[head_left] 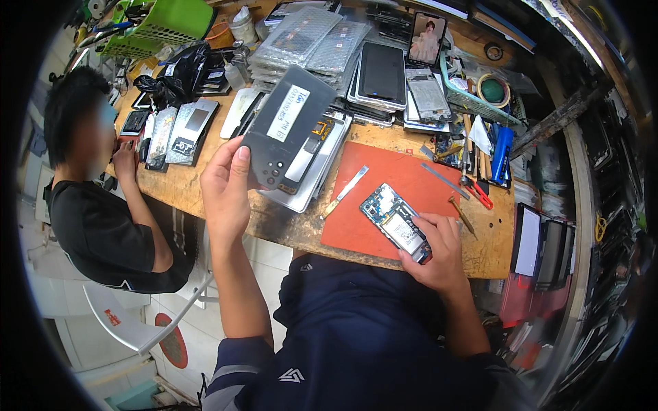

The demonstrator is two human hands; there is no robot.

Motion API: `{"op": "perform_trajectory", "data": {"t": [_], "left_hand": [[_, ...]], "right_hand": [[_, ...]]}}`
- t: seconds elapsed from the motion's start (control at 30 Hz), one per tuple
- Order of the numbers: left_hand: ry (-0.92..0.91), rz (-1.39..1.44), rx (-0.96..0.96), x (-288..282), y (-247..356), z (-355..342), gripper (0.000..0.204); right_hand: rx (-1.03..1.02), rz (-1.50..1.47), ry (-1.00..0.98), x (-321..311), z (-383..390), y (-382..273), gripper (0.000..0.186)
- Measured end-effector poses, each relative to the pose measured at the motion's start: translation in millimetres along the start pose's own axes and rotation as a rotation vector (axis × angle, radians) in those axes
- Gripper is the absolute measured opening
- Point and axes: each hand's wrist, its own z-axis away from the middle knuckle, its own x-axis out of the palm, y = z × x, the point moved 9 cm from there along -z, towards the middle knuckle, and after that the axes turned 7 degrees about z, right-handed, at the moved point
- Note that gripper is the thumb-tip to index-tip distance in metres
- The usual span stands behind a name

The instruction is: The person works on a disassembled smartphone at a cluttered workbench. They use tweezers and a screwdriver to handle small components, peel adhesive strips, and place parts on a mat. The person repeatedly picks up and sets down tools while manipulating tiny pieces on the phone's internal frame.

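Between thumb and fingers, my left hand (229, 188) grips a dark phone back cover (264, 127) with a white handwritten label and camera holes near its lower end. It is lifted above the bench, in front of a stack of tablets. My right hand (439, 253) holds the near end of an opened phone (394, 219), its board and battery exposed, over a red mat (418, 178). Beside the phone on the mat lie a flat metal pry tool (346, 192) and a thin blade (445, 179). Red-handled pliers (478, 193) and a brass-coloured screwdriver (462, 216) rest at the mat's right edge.
A person in black (103, 198) sits at the bench's left. Bubble-wrapped packets (301, 41) and stacked tablets (380, 75) fill the back. A phone with a lit screen (426, 41) stands upright beside a tool basket (473, 96). A green basket (157, 27) is far left.
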Motion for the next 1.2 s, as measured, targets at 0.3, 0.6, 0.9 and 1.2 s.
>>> {"op": "perform_trajectory", "data": {"t": [0.3, 0.6, 0.9, 1.2], "left_hand": [[-0.712, -0.289, -0.012, 98, 6, 42, 0.021], [0.014, -0.354, 0.076, 19, -4, 4, 0.023], [-0.283, -1.101, 0.279, 47, -10, 19, 0.027], [-0.050, -0.707, 0.269, 35, -2, 4, 0.011]], "right_hand": [[0.471, -0.887, -0.179, 14, -14, 8, 0.025], [0.635, -0.760, 0.001, 4, -37, 74, 0.022], [0.315, -0.178, 0.008, -17, -44, 53, 0.048], [0.085, 0.072, -0.136, 3, -11, -3, 0.068]]}}
